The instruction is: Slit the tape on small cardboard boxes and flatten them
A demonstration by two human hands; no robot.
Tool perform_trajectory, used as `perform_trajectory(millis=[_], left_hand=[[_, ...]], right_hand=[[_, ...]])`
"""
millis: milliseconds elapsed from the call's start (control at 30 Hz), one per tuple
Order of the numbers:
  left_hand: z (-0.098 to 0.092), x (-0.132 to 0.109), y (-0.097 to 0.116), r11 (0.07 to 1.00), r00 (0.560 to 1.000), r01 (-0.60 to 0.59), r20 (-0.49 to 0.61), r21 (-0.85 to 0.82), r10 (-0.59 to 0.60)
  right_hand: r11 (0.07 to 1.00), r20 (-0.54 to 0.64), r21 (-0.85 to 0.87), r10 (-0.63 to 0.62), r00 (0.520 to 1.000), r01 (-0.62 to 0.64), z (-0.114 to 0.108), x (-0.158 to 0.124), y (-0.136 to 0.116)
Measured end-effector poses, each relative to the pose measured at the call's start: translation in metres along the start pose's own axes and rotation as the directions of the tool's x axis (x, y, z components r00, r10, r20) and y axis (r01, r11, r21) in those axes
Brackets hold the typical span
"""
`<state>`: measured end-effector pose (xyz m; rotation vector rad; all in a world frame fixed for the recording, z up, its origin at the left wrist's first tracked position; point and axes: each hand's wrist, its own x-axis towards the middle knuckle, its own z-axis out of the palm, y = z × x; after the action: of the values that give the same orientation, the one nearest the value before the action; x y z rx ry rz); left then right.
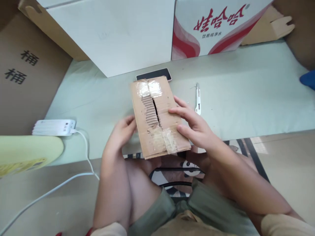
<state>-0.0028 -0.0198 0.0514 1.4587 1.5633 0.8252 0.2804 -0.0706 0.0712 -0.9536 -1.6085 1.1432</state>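
The box (162, 114) is between both hands at the table's (226, 85) near edge. Only the middle of its seam (156, 111) gapes; tape (155, 88) still bridges both ends, flaps unraised. The right hand (195, 124), loosely spread, touches its right side; whether the partly hidden left hand (123, 131) grips cannot be told.

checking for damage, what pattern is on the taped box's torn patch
The torn patch has dark and light brown stripes; best in head view.

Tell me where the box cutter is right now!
In the head view, the box cutter lies on the pale green table, right of the taped cardboard box, just past the right hand.
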Motion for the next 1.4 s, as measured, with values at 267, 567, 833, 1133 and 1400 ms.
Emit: perform_trajectory(millis=[267, 567, 833, 1133, 1400], left_hand=[[0.010, -0.001, 0.002, 0.681, 0.673, -0.726, -0.103, 0.098, 0.733], [0.018, 0.001, -0.001, 0.663, 0.654, -0.740, -0.107, 0.113, 0.748], [0.024, -0.005, 0.002, 0.659, 0.646, -0.742, -0.134, 0.125, 0.752], [0.038, -0.013, 0.009, 0.691, 0.666, -0.699, -0.184, 0.186, 0.723], [0.060, -0.022, 0.017, 0.699, 0.639, -0.671, -0.286, 0.248, 0.715]], right_hand=[[0.986, 0.024, 0.133, 0.097, 0.995, -0.099, 0.008, 0.000, 0.004], [0.994, -0.029, -0.109, 0.023, 0.999, -0.026, 0.007, 0.002, 0.002], [0.895, -0.346, -0.393, 0.068, 0.936, -0.210, -0.016, 0.003, 0.023], [0.349, -0.499, -0.716, 0.348, 0.794, -0.604, -0.050, 0.018, 0.050], [0.587, -0.572, -0.501, 0.326, 0.753, -0.636, -0.038, 0.017, 0.035]])
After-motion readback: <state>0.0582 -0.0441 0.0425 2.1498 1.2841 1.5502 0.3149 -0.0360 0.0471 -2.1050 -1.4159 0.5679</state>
